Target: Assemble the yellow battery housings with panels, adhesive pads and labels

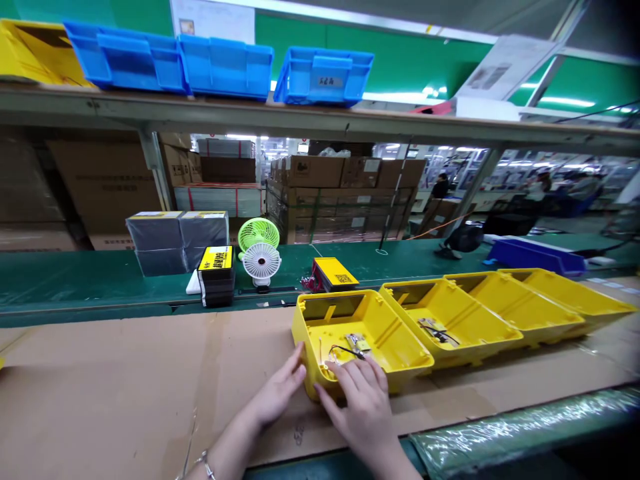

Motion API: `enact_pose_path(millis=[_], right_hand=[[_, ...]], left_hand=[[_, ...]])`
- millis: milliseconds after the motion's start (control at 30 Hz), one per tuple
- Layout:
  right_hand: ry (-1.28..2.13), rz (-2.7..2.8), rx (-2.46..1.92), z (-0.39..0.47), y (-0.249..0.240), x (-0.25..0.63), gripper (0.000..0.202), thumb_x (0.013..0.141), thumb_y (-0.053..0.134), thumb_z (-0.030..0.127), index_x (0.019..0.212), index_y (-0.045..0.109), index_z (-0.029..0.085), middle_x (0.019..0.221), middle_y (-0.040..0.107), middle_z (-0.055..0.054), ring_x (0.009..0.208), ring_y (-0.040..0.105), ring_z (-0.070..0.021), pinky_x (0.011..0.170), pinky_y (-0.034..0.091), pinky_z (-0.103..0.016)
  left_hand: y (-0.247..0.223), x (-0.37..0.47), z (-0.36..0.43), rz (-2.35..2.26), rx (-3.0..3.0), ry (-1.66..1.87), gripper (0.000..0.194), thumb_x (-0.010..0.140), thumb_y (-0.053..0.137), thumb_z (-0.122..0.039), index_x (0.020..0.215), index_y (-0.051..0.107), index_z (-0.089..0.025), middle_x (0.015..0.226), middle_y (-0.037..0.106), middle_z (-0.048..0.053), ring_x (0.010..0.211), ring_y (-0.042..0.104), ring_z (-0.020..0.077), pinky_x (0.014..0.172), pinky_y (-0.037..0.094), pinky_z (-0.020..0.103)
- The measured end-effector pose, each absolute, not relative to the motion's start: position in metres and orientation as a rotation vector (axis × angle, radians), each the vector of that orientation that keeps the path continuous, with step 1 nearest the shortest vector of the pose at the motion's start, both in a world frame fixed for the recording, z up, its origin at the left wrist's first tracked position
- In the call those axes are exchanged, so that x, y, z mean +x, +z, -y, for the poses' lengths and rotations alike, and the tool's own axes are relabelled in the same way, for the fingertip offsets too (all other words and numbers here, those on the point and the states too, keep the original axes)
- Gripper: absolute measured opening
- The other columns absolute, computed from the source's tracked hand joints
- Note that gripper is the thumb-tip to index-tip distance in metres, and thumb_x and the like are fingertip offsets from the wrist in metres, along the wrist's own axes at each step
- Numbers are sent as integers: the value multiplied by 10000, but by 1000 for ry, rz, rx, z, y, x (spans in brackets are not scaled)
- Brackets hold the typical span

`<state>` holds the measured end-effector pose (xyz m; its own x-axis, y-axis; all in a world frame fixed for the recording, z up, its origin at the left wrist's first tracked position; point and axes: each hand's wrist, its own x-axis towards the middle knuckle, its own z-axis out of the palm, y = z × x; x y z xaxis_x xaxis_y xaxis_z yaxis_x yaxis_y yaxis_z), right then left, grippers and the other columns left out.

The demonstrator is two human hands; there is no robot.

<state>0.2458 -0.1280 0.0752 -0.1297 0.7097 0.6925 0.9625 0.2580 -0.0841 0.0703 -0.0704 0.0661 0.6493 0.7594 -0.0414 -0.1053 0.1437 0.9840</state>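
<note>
- Left hand (pixel 277 392) rests beside the nearest yellow plastic housing (pixel 393 330), my landmark; its fingers are extended, with the tips seemingly touching the outside of the left wall, and I see nothing clamped in them.
- That housing sits open side up on the cardboard sheet (pixel 240 347), at the near end of a row.
- Behind the landmark, on the green bench, I have a yellow-topped black pack with a QR code (pixel 336 272), red leads (pixel 311 283) bunched at its left.
- Inside the landmark, a small circuit board (pixel 357 342) lies on the floor, with a black lead (pixel 346 349) running from it toward the front left corner.
- Right hand (pixel 364 400) bends over the landmark's front rim, thumb outside, fingertips just inside; from my end I cannot tell whether it pinches the wall, a lead or neither.
- Right of the landmark, the second yellow housing (pixel 467 317) also holds electronics with wiring (pixel 437 330).
- Farther right of it stand the third (pixel 525 303) and fourth housings (pixel 570 293); their floors are hidden from me.
- I judge the work partway: parts lie in two housings, leads look loose, all four tops uncovered.
</note>
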Motion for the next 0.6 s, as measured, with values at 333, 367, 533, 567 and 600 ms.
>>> enact_pose_path(millis=[333, 367, 533, 567, 600], right_hand=[[-598, 1861, -1538, 128, 82, 271, 319, 759, 613, 384, 1033, 603, 222, 893, 652, -68, 888, 557, -276, 937, 316, -496], [-590, 1832, -1543, 128, 83, 266, 367, 763, 609, 373, 1098, 575, 228, 964, 646, -77, 937, 551, -289, 951, 303, -509], [-484, 1909, -1273, 128, 85, 216, 553, 772, 589, 229, 1295, 416, 275, 1208, 554, -71, 1174, 439, -299, 1023, 269, -524], [-423, 1982, -1188, 125, 84, 203, 553, 777, 572, 210, 1301, 412, 280, 1222, 545, -65, 1187, 430, -289, 1025, 281, -511], [-345, 2056, -1117, 120, 82, 190, 545, 783, 555, 197, 1303, 414, 279, 1236, 535, -60, 1191, 427, -278, 1024, 297, -494]], left_hand=[[29, 21, 54, -729, 1064, 799, 556, 770, 594, -464, 1248, 510, -193, 1241, 579, 144, 1079, 583, 256, 988, 382, 417], [29, 15, 50, -764, 1028, 816, 546, 774, 588, -464, 1244, 508, -198, 1236, 583, 141, 1066, 591, 252, 978, 389, 414], [20, 6, 33, -754, 752, 885, 465, 805, 556, -417, 1186, 510, -153, 1131, 629, 161, 954, 640, 236, 873, 460, 390], [17, 7, 31, -732, 705, 902, 432, 808, 560, -389, 1162, 520, -145, 1100, 641, 158, 945, 642, 231, 862, 466, 382], [14, 8, 30, -706, 666, 921, 391, 809, 568, -355, 1135, 532, -142, 1076, 650, 151, 944, 640, 225, 860, 467, 372]])
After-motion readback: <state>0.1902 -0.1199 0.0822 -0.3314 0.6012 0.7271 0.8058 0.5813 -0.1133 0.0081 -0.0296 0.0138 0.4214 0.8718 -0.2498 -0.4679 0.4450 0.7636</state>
